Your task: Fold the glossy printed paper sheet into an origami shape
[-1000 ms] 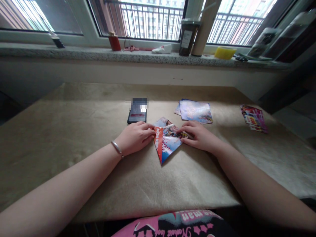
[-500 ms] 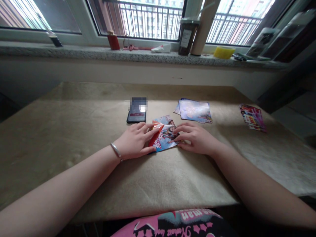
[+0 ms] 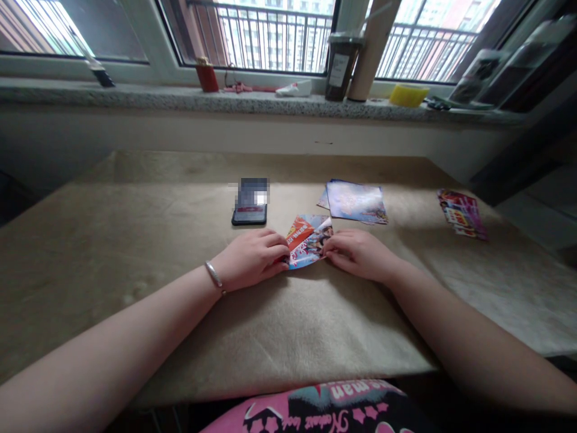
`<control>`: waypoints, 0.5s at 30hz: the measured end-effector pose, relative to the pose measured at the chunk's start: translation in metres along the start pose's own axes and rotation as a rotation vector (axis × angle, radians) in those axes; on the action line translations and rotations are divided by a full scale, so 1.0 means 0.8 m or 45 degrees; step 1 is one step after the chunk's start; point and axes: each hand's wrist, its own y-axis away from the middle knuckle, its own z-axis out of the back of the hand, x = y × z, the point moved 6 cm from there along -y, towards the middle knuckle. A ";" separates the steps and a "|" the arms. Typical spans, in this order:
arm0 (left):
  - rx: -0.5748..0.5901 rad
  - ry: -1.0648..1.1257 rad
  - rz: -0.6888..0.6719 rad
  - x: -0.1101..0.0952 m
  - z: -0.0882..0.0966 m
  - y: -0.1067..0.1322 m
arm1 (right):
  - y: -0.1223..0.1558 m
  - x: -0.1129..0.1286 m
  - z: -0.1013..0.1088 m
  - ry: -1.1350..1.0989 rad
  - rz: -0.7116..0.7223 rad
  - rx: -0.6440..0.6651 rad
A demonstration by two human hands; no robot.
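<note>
A folded piece of colourful printed paper (image 3: 309,240), red, blue and white, lies on the tan table (image 3: 135,240) between my hands. My left hand (image 3: 252,258), with a silver bracelet at the wrist, has its fingers curled and pinches the paper's left edge. My right hand (image 3: 356,254) pinches the paper's right edge with bent fingers. Both hands rest on the table top.
A dark phone (image 3: 250,207) lies just beyond my left hand. Several glossy printed sheets (image 3: 356,201) sit behind my right hand, and a pink leaflet (image 3: 462,214) lies far right. The window sill (image 3: 180,99) holds a red cup, a dark jar, a cardboard tube and a yellow bowl.
The paper's downward point was folded up, so the long triangle became a smaller, squatter shape. Both hands drew closer together at its side edges.
</note>
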 end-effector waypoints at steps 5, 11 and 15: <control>-0.014 -0.047 -0.034 0.002 -0.003 0.003 | 0.006 -0.023 -0.002 -0.118 -0.246 -0.014; -0.027 -0.043 0.017 0.001 -0.006 -0.001 | 0.007 -0.035 -0.004 -0.259 -0.435 -0.051; -0.051 0.026 0.070 0.001 -0.004 -0.001 | 0.007 -0.038 -0.007 -0.358 -0.482 -0.085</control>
